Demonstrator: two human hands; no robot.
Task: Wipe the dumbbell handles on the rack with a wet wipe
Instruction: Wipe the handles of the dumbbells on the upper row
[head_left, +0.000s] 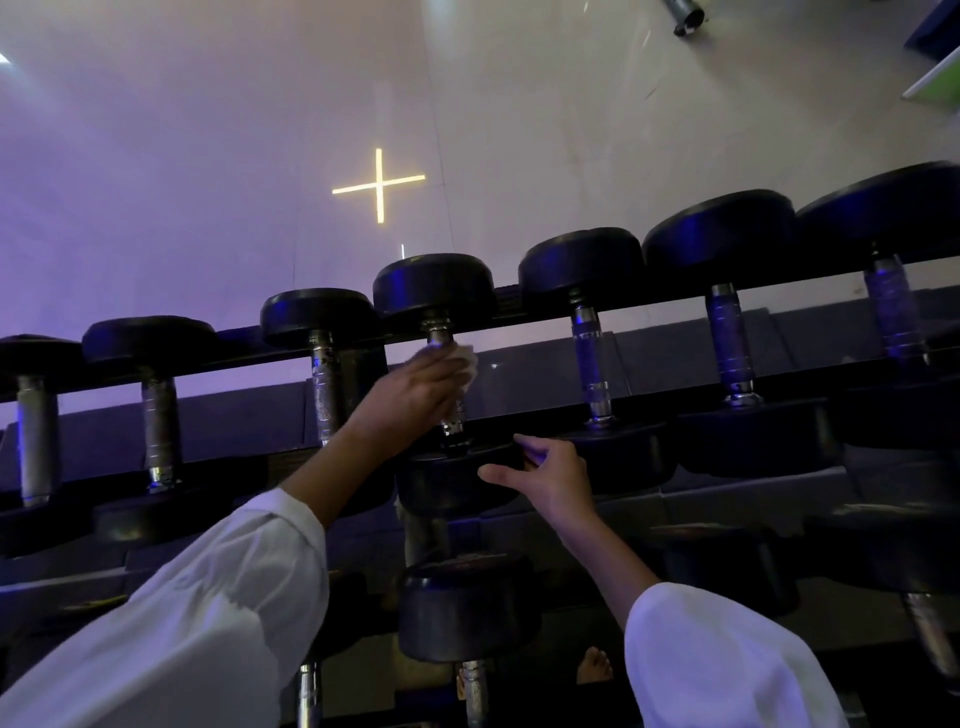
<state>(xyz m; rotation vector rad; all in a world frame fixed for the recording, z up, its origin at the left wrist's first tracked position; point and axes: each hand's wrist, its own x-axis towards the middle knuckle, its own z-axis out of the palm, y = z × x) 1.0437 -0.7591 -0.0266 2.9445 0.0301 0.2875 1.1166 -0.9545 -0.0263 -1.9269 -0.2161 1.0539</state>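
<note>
"White scrap up by the weights, what is it?"

"That's a white crumpled wet wipe (469, 358). The person's left hand (415, 389) is curled round it and round the knurled steel handle (453, 418) of a black round-headed dumbbell (436, 283). It sits high on the handle, just under the far head. A bit of the wipe sticks out past the fingers on the right."

"And the other hand?"

"The right hand (550, 475) is on the same dumbbell's near head (447, 486), with the fingers hooked over its top edge and the thumb pointing left across its face. Both hands are holding; neither is spread."

"Where does that dumbbell sit?"

"On the upper tier of the dark metal rack (675, 296), fourth from the left as far as I can see. It's in a row with others either side, and the heads get larger to the right. More dumbbells lie on the tier below."

"Anything else?"

"White sleeves (218, 597) on both arms, a bare foot (595, 665) on the floor under the rack, and a glowing yellow cross (379, 184) on the pale surface behind. Lamp or reflection, I can't tell."
</note>
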